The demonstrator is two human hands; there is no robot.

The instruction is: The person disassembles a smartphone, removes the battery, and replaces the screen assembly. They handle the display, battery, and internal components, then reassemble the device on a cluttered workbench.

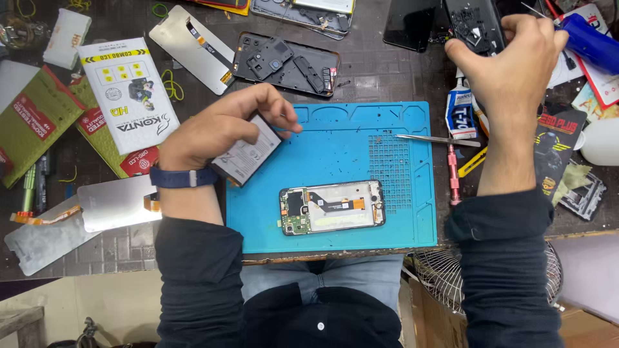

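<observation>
An opened phone (333, 206) lies face down on the blue work mat (342, 138), its circuit board and orange flex cable showing. My left hand (222, 125) hovers at the mat's left edge, shut on a flat grey phone battery (248, 154). My right hand (512, 55) is far out at the back right, curled over a black plastic phone part (474, 26); whether the fingers grip it is unclear.
Tweezers (438, 139) rest at the mat's right edge beside a glue tube (460, 111) and a red screwdriver (453, 174). Black phone back covers (287, 63), loose screens (116, 203) and white and green boxes (129, 93) crowd the table's left and back. A fan grille (438, 274) sits below the table edge.
</observation>
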